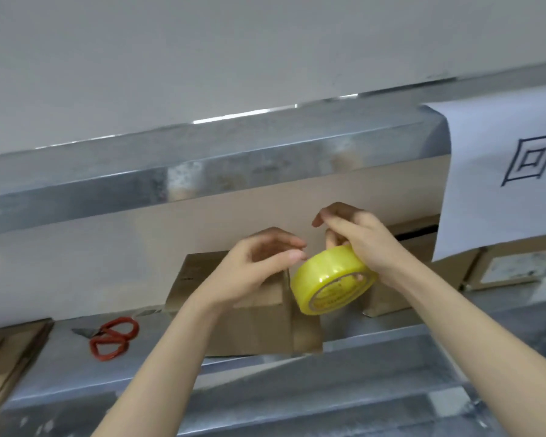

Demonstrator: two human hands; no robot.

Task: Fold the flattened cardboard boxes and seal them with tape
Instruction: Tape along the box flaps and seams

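Observation:
A small brown cardboard box (256, 323) stands folded on the metal table (375, 357), with a flap edge sticking up along its top. My right hand (360, 238) grips a yellow roll of tape (331, 280) and holds it in the air just above the box's right end. My left hand (259, 263) hovers over the box top, thumb and fingertips pinched together right beside the roll. Whether a strip of tape is between those fingers cannot be made out.
Red-handled scissors (112, 337) lie on the table to the left of the box. Flattened cardboard (0, 364) sits at the far left edge. More boxes (511, 266) stand at the right under a hanging white paper sheet (501, 171). A metal ledge (202, 162) runs overhead.

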